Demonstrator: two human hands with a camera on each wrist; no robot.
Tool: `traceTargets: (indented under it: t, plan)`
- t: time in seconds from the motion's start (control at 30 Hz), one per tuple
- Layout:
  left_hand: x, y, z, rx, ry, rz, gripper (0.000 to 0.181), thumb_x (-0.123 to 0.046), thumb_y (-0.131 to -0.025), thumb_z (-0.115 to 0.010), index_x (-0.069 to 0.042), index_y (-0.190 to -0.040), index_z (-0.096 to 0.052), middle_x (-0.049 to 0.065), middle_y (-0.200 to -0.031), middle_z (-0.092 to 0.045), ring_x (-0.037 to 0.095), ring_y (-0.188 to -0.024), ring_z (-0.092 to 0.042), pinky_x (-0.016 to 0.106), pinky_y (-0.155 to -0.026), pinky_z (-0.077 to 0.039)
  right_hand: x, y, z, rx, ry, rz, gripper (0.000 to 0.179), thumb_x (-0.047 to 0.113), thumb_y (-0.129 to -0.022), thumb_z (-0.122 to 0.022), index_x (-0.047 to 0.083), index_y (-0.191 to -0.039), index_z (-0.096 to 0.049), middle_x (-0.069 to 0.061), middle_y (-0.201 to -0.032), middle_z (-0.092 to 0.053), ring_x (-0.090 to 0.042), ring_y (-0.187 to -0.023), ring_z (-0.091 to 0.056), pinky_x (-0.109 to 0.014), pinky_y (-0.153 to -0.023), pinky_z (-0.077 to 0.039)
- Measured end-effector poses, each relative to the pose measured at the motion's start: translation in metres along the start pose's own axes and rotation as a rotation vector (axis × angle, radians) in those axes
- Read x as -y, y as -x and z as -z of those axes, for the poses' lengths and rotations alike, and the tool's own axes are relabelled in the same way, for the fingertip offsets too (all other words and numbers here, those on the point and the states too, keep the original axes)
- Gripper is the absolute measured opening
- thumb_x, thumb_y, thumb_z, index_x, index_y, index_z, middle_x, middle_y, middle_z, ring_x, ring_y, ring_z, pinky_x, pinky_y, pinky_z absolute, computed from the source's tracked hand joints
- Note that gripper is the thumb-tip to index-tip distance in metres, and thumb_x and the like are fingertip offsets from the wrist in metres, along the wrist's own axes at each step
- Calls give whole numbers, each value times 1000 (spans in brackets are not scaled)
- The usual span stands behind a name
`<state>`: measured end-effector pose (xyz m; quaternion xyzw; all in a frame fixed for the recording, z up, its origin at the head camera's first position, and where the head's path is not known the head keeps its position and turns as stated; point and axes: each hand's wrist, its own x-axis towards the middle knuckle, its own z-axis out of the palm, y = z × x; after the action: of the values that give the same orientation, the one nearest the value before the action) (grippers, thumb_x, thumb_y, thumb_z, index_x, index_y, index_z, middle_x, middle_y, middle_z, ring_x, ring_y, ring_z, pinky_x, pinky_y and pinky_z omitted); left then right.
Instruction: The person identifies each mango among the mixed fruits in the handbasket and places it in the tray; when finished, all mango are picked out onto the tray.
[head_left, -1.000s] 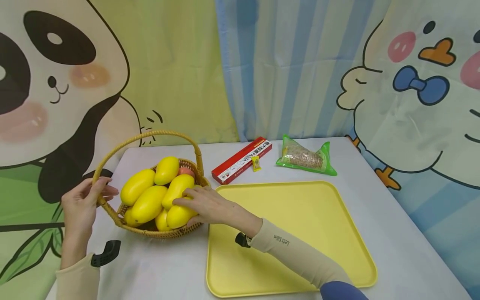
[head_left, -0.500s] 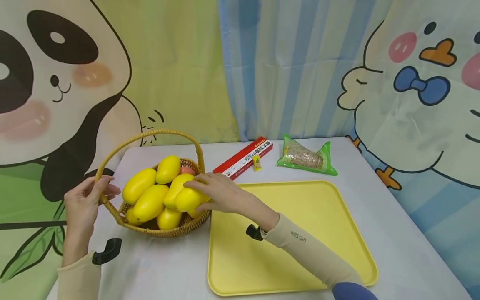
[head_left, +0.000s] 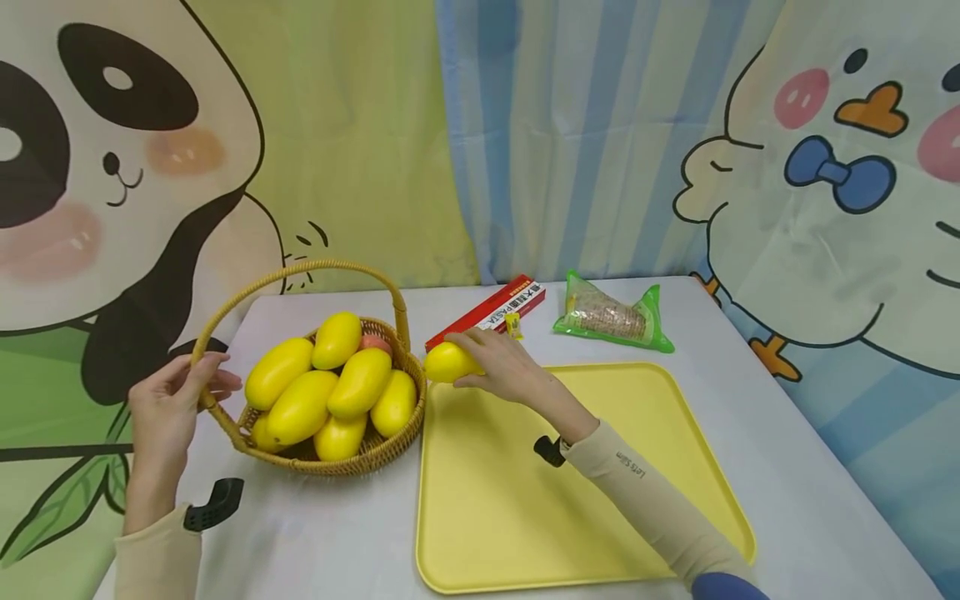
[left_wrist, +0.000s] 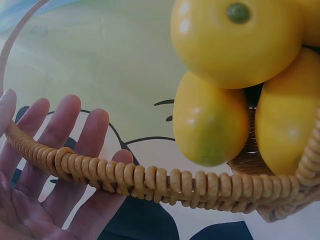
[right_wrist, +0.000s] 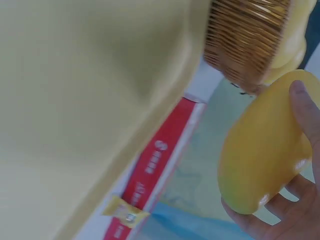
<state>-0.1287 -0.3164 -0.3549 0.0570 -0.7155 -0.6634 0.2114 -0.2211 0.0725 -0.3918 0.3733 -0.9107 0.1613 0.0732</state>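
A yellow mango (head_left: pixel 448 364) is in my right hand (head_left: pixel 512 367), above the far left corner of the yellow tray (head_left: pixel 585 517). In the right wrist view, the thumb lies on one side of the mango (right_wrist: pixel 262 145) and the fingers curl round the other. At the left stands a wicker basket (head_left: pixel 352 467) with several mangoes (head_left: pixel 300 408) and a partly hidden reddish round thing (head_left: pixel 375 342). My left hand (head_left: pixel 168 400) holds the side of the basket's arched handle (head_left: pixel 300 266) between thumb and fingers; the left wrist view shows the handle (left_wrist: pixel 120 172) crossing those fingers.
Behind the tray lies a red and white pasta box (head_left: pixel 517 300), with a small yellow packet (head_left: pixel 513 325) by it. Right of these is a green-edged clear bag (head_left: pixel 611 315) of brownish grains. Printed curtains (head_left: pixel 585 150) hang behind the white table (head_left: pixel 795 483).
My right hand has lifted a mango out of the basket's right side and carried it right, over the tray's corner. My left hand stays on the handle.
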Motion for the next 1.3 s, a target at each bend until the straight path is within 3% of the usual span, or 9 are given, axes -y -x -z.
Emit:
traceTargets:
  t: [0.2, 0.4, 0.83, 1.3]
  plan:
    - [-1, -1, 1, 9, 7, -5, 16, -15, -92, -64, -2, -98, -72, -3, -68, -70, 8, -63, -65, 12, -64, -54, -11, 1, -26, 75, 48, -39, 64, 38, -84, -73, 18, -139, -48, -9, -122, -58, -25, -101, -58, -39, -82, -51]
    - [2, 1, 0, 19, -2, 1, 17, -17, -92, -65, -3, -98, -72, -3, -68, -70, 8, -64, -65, 12, -64, -54, -17, 4, -40, 146, 70, -79, 67, 42, -85, -71, 19, -142, -46, -9, -129, -55, -27, -105, -58, -43, -85, -51]
    - [2, 0, 1, 14, -20, 2, 15, -17, -92, -64, -6, -98, -73, -4, -68, -70, 8, -64, -65, 10, -65, -53, -15, -3, -52, 185, 134, -107, 63, 42, -86, -70, 19, -140, -47, -11, -128, -56, -28, -105, -58, -44, -83, -53]
    - [2, 1, 2, 23, -18, -7, 16, -16, -92, -64, -4, -99, -72, -3, -69, -70, 8, -64, -65, 11, -66, -53, -14, -7, -57, 205, 151, -144, 73, 46, -86, -68, 20, -147, -37, -13, -133, -52, -31, -110, -58, -48, -88, -52]
